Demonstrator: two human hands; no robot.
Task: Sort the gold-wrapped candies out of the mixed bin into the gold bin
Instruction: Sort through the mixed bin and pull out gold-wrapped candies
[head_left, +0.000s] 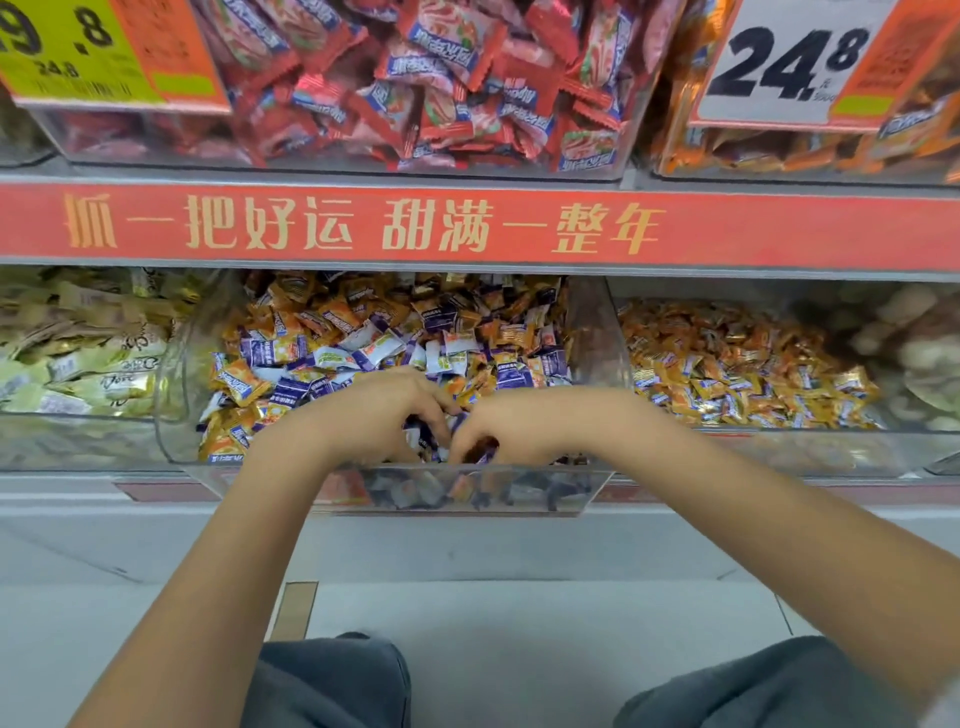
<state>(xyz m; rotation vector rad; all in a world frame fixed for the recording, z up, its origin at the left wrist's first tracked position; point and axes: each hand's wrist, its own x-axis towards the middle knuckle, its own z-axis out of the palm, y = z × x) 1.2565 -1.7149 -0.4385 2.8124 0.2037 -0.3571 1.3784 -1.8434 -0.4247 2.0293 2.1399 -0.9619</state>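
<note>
The mixed bin (171, 405), a clear plastic tub on the lower shelf, holds a jumble of gold-orange, purple and white wrapped candies (363, 338). Both hands are sunk into its front part, close together and almost touching. The left hand (384, 415) arches palm-down with fingers curled into the pile; the right hand (498, 426) does likewise, its fingertips among purple wrappers. Whether either hand actually grips a candy cannot be told, since the fingertips are buried. Bare forearms reach in from below over the bin's front lip. Just right of it, the gold bin (618, 332) holds only gold-orange candies (743, 364). Left sits a bin of pale wrapped sweets (83, 353). Above runs a red shelf banner (467, 228), with red candies (441, 88) and price cards (789, 62) on top.
</note>
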